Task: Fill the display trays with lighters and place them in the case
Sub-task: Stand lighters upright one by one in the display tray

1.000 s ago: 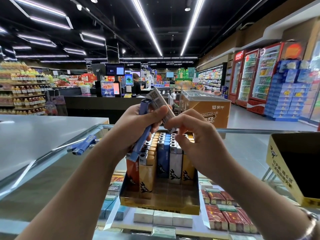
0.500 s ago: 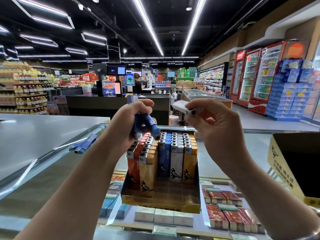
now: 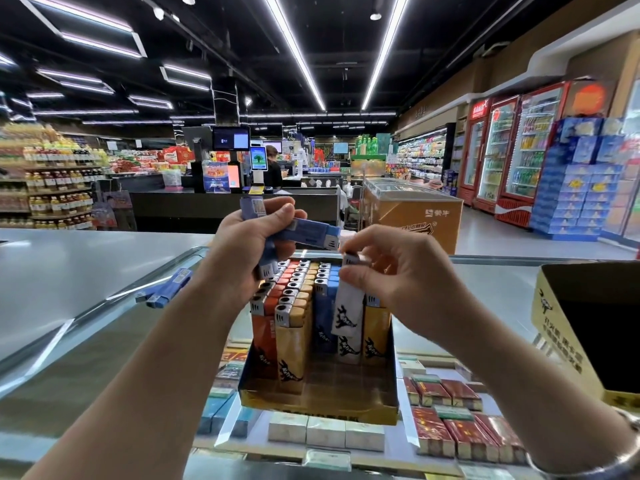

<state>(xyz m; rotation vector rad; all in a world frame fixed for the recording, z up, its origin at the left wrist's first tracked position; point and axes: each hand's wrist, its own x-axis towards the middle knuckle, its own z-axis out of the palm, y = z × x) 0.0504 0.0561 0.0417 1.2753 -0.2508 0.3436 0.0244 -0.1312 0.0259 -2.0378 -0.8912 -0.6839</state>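
Note:
A cardboard display tray [image 3: 318, 405] stands on the glass case top, holding rows of upright red, orange, blue and white lighters [image 3: 294, 306]. My left hand [image 3: 246, 251] grips a bunch of blue lighters [image 3: 308, 233] above the tray's left rows. My right hand [image 3: 391, 271] pinches the top of a white lighter [image 3: 348, 306] that hangs upright over the white row, its lower end down among the standing lighters.
Loose blue lighters [image 3: 166, 289] lie on the glass counter [image 3: 86, 341] to the left. An open yellow carton [image 3: 588, 327] sits at the right. Cigarette packs [image 3: 450, 420] fill the case under the glass. A checkout counter and freezer stand beyond.
My right hand has come down from beside the left hand and now holds the white lighter upright over the tray. The left hand's blue lighters shifted in its grip.

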